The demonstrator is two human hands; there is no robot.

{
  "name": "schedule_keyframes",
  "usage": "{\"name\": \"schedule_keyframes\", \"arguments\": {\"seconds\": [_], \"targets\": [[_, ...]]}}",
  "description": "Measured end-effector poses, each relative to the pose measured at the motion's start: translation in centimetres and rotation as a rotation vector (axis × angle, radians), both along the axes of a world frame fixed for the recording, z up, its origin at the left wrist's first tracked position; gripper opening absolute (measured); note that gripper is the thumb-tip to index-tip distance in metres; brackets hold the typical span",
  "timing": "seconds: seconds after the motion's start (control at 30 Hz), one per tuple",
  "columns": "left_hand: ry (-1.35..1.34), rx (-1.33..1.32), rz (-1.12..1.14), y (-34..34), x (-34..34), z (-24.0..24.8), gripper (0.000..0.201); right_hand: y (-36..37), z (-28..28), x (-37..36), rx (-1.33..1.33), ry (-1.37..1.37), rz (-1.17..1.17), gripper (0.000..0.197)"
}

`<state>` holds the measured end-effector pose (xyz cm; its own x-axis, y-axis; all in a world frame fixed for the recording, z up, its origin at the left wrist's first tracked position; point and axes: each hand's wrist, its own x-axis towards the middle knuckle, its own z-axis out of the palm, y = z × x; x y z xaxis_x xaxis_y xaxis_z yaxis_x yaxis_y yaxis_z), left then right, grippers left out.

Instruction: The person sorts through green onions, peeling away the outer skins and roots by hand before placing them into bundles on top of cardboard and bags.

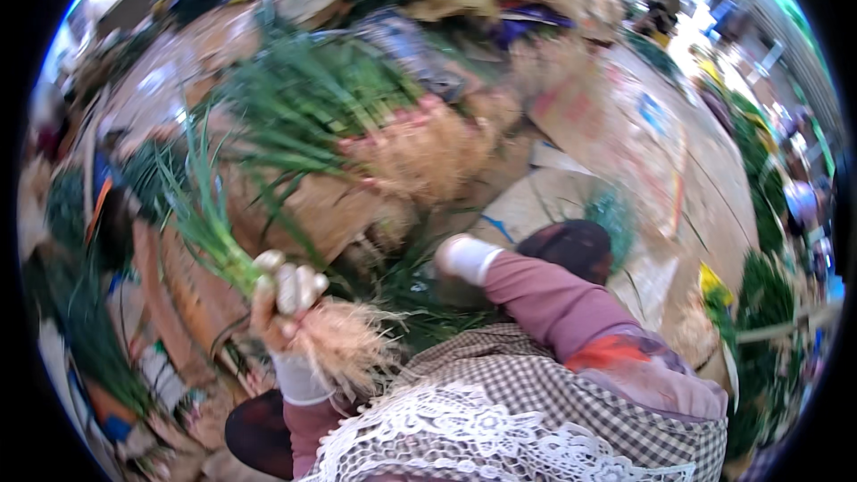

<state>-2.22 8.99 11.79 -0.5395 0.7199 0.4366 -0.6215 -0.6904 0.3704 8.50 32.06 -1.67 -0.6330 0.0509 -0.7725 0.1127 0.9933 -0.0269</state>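
A bunch of spring onions (228, 254) is gripped in my left hand (290, 290), its green tops pointing up and left. The pale, stringy roots (344, 339) spread out below my fingers, several of which have white coverings. My right hand (449, 254) is only partly visible past its white cuff; its fingers are hidden and blurred, low over loose green leaves (437, 303). Ahead of me lies a large pile of spring onions (330, 94), leaves to the left and tan roots to the right, on brown cardboard.
Flattened cardboard (696, 161) covers the ground at the right. Green plastic twine (611, 219) lies tangled beside my dark knee (567, 245). More green bundles (80, 330) are at the left, others (768, 312) at the far right. Someone in dark clothes (662, 4) is in the distance.
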Motion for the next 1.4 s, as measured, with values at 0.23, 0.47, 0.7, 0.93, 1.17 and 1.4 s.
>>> {"name": "schedule_keyframes", "arguments": {"seconds": [0.23,0.47,0.7,0.93,1.17,1.4], "targets": [[-0.442,-0.387,0.068,0.3,1.0,-5.6,0.033,-0.4,9.8,-8.1,-0.619,1.252,-0.413,0.021],[-0.565,-0.508,0.065,-0.3,1.3,-7.3,0.029,4.3,4.5,-13.1,-0.86,0.794,-0.61,0.021],[-0.597,-0.573,0.099,-0.5,1.5,-10.8,0.013,-1.3,8.4,-8.6,-0.785,1.051,-0.064,0.009],[-0.541,-0.599,0.141,1.2,2.0,-10.0,0.013,-5.7,5.8,-5.0,-1.003,0.416,-0.32,0.027],[-0.459,-0.6,0.045,2.7,3.8,-9.8,0.018,-7.7,7.1,-7.1,-1.452,0.286,-0.802,0.039],[-0.605,-0.481,0.036,2.4,3.4,-8.2,0.014,-8.7,7.9,-8.2,-1.055,0.624,-0.729,0.024]]}}
